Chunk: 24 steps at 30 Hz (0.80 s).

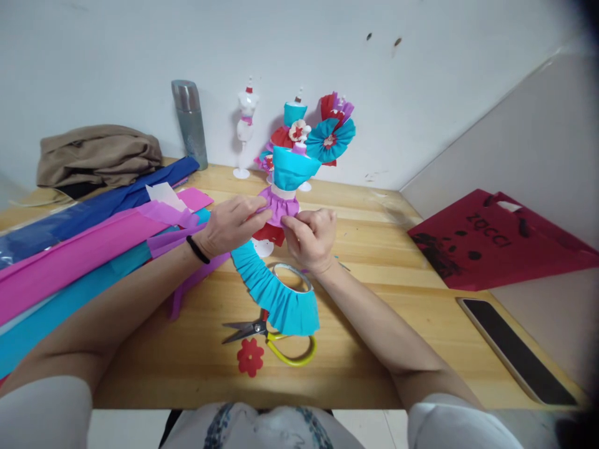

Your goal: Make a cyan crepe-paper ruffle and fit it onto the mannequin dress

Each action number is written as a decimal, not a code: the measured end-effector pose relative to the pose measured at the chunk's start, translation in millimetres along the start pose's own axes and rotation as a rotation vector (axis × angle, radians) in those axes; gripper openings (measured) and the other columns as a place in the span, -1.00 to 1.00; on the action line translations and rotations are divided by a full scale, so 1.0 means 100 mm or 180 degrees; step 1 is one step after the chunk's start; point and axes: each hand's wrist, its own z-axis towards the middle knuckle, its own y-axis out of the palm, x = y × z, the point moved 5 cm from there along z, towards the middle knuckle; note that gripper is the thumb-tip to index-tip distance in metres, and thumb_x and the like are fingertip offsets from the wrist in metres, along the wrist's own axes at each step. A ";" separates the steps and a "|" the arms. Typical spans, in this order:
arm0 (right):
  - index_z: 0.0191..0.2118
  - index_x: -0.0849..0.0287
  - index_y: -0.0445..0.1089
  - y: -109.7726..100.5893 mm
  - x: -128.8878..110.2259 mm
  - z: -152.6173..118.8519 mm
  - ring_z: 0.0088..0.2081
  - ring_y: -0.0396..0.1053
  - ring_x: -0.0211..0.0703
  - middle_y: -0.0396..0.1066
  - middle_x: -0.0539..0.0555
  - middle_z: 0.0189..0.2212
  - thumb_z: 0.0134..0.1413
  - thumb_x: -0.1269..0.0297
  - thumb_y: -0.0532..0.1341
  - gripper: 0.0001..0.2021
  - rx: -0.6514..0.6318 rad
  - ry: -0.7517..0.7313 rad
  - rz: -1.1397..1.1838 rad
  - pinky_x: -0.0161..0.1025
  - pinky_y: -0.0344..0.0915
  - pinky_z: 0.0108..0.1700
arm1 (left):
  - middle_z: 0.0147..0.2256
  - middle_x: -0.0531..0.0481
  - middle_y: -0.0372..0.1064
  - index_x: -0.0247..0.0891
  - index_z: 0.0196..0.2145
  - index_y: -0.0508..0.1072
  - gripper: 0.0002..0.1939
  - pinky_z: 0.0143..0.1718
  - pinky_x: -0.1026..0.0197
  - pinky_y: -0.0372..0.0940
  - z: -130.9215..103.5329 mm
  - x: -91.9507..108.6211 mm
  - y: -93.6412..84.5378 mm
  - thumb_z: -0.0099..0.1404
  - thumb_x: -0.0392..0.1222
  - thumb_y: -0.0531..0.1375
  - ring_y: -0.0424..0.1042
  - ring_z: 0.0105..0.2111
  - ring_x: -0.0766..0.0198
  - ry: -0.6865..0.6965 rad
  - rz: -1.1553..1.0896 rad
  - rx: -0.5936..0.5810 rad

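Note:
A small dress form wears a blue paper top (294,168), a pale waistband and a gathered purple paper skirt (283,204), with a red layer (270,234) beneath. My left hand (238,223) pinches the left side of the purple skirt between thumb and fingers. On its lower right edge, my right hand (312,237) is closed in a pinch. The white base (262,248) is partly hidden. Nearer me lies a pleated blue paper strip (281,299), with a roll of tape (294,277) beside it. Scissors (262,327) with yellow and red handles lie open beneath the strip's edge, beside a red flower cutout (250,358).
Rolled crepe paper (79,243) in several colours covers the left side. Behind it are folded brown cloth (100,153) and a grey flask (191,128). A bare dress form (246,118) and dressed ones stand by the wall. At right are a red bag (496,243) and a phone (515,349).

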 end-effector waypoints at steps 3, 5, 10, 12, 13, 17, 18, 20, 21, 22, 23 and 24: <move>-0.22 0.03 0.50 -0.01 0.01 0.01 -0.41 0.31 -0.17 0.37 0.02 -0.46 0.18 0.41 0.23 -0.86 -0.0096 0.0041 -0.0029 -0.14 0.12 -0.33 | -0.20 -0.03 0.55 -0.14 -0.14 0.50 -0.80 -0.27 0.18 0.44 0.03 0.11 -0.08 0.43 -0.29 0.08 0.50 -0.33 0.28 0.0433 0.0524 0.0287; -0.19 0.05 0.50 -0.02 0.01 0.02 -0.39 0.31 -0.15 0.38 0.04 -0.42 0.15 0.41 0.25 -0.85 -0.0154 0.0094 0.0170 -0.12 0.13 -0.32 | -0.19 -0.02 0.55 -0.15 -0.16 0.49 -0.81 -0.26 0.20 0.45 0.07 0.16 -0.14 0.42 -0.32 0.08 0.50 -0.32 0.30 0.0521 0.0641 0.0417; -0.21 0.10 0.49 -0.06 0.00 0.07 -0.32 0.33 -0.09 0.34 0.07 -0.38 0.16 0.43 0.23 -0.87 -0.0119 0.0457 0.0547 -0.08 0.24 -0.29 | -0.16 -0.09 0.54 -0.21 -0.17 0.45 -0.87 -0.24 0.18 0.46 0.11 0.23 -0.23 0.38 -0.33 0.13 0.52 -0.25 0.25 0.0542 0.0410 0.0641; -0.23 0.10 0.50 -0.07 0.02 0.09 -0.30 0.36 -0.09 0.34 0.08 -0.36 0.19 0.41 0.21 -0.88 -0.0139 0.0717 0.0667 -0.09 0.31 -0.29 | -0.16 -0.10 0.54 -0.21 -0.20 0.45 -0.87 -0.23 0.15 0.47 0.13 0.23 -0.23 0.38 -0.32 0.11 0.53 -0.23 0.23 0.0433 0.0334 0.0509; -0.23 0.10 0.50 -0.07 0.03 0.09 -0.30 0.37 -0.09 0.35 0.08 -0.36 0.21 0.39 0.20 -0.88 -0.0155 0.0823 0.0704 -0.09 0.33 -0.29 | -0.15 -0.10 0.53 -0.20 -0.21 0.45 -0.86 -0.23 0.15 0.48 0.14 0.23 -0.22 0.39 -0.31 0.09 0.53 -0.23 0.23 0.0366 0.0326 0.0431; -0.22 0.10 0.51 -0.07 0.04 0.12 -0.29 0.39 -0.08 0.39 0.08 -0.37 0.24 0.38 0.20 -0.88 -0.0162 0.0886 0.0790 -0.09 0.36 -0.27 | -0.18 -0.07 0.53 -0.21 -0.21 0.44 -0.85 -0.22 0.17 0.49 0.15 0.21 -0.23 0.40 -0.29 0.07 0.52 -0.20 0.24 0.0252 0.0341 0.0470; -0.20 0.10 0.50 -0.07 0.04 0.13 -0.29 0.40 -0.08 0.41 0.08 -0.38 0.24 0.39 0.21 -0.88 -0.0146 0.0829 0.0812 -0.08 0.36 -0.27 | -0.19 -0.07 0.52 -0.23 -0.21 0.44 -0.86 -0.22 0.16 0.49 0.15 0.21 -0.23 0.39 -0.29 0.08 0.52 -0.21 0.24 0.0267 0.0341 0.0538; -0.18 0.10 0.49 -0.07 0.05 0.13 -0.31 0.42 -0.08 0.44 0.08 -0.39 0.25 0.41 0.21 -0.88 -0.0124 0.0724 0.0836 -0.09 0.36 -0.27 | -0.20 -0.10 0.52 -0.26 -0.20 0.43 -0.87 -0.21 0.14 0.50 0.14 0.19 -0.23 0.34 -0.32 0.10 0.52 -0.20 0.21 0.0288 0.0331 0.0620; -0.17 0.10 0.48 -0.06 0.06 0.13 -0.32 0.42 -0.08 0.46 0.07 -0.39 0.26 0.42 0.21 -0.88 -0.0134 0.0683 0.0832 -0.10 0.36 -0.27 | -0.20 -0.11 0.51 -0.27 -0.20 0.43 -0.86 -0.20 0.13 0.50 0.14 0.18 -0.23 0.31 -0.34 0.10 0.52 -0.20 0.20 0.0291 0.0321 0.0636; -0.15 0.09 0.47 -0.06 0.07 0.12 -0.32 0.43 -0.09 0.47 0.07 -0.39 0.26 0.42 0.21 -0.87 -0.0155 0.0648 0.0817 -0.10 0.36 -0.27 | -0.20 -0.12 0.51 -0.27 -0.20 0.43 -0.85 -0.20 0.13 0.50 0.14 0.17 -0.22 0.30 -0.36 0.10 0.53 -0.20 0.19 0.0289 0.0310 0.0646; -0.13 0.08 0.46 -0.06 0.09 0.11 -0.32 0.43 -0.09 0.48 0.07 -0.38 0.27 0.42 0.20 -0.86 -0.0176 0.0602 0.0795 -0.11 0.35 -0.27 | -0.21 -0.11 0.51 -0.27 -0.21 0.43 -0.84 -0.20 0.13 0.50 0.14 0.16 -0.22 0.29 -0.38 0.10 0.53 -0.20 0.19 0.0283 0.0305 0.0649; -0.11 0.07 0.46 -0.05 0.10 0.10 -0.32 0.43 -0.09 0.49 0.07 -0.37 0.26 0.41 0.21 -0.85 -0.0199 0.0527 0.0772 -0.11 0.34 -0.27 | -0.22 -0.11 0.51 -0.26 -0.22 0.43 -0.83 -0.20 0.13 0.51 0.14 0.16 -0.23 0.28 -0.40 0.09 0.53 -0.20 0.19 0.0278 0.0305 0.0646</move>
